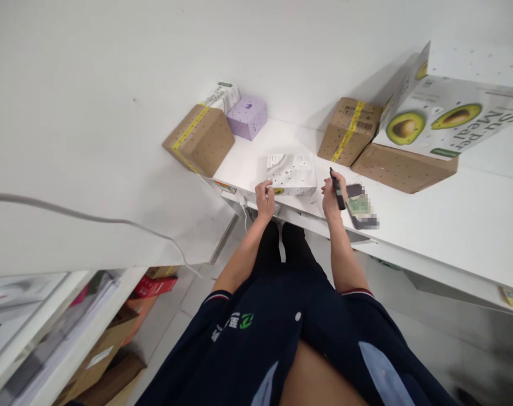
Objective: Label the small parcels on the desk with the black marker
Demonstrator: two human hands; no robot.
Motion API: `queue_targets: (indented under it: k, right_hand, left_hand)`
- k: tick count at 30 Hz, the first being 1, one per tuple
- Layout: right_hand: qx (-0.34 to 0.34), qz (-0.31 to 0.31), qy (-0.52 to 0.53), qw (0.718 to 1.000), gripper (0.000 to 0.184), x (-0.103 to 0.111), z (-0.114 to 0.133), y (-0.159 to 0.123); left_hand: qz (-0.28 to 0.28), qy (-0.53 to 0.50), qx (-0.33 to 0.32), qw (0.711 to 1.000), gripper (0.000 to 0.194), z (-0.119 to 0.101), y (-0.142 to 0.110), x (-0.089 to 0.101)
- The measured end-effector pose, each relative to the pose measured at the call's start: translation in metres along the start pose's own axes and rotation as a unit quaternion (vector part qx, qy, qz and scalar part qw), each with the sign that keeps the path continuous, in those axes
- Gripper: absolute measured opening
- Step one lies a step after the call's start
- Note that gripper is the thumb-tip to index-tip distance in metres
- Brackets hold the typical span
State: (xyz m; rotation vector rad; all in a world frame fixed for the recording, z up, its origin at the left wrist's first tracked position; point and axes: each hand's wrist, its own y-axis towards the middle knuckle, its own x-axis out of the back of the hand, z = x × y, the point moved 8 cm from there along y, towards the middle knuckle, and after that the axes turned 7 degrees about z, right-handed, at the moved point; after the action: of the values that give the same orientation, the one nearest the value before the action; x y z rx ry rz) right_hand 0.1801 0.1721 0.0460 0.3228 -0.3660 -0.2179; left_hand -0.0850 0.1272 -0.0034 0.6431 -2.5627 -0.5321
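A small white box (291,171) with printed text and an avocado picture on its near side lies on the white table (294,135). My left hand (265,200) is at its near left corner, fingers curled against the edge. In my right hand (333,197), just right of the box, is a black marker pen (336,189), held slanted. A phone-like dark object (360,206), its top partly blurred out, rests beside that hand.
At the back left stand a brown carton (203,141), a purple box (247,117) and another white box (223,97). To the right are a taped brown carton (349,129) and a large avocado-printed box (451,118) on a brown carton (404,166). A grey cable (113,215) hangs at left.
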Motion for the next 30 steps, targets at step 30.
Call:
queue_targets:
  k: [30]
  right_hand:
    - [-0.152, 0.111, -0.447, 0.874, 0.071, 0.105, -0.069, -0.043]
  left_hand:
    - [0.010, -0.003, -0.004, 1.000, 0.058, -0.001, -0.002, 0.000]
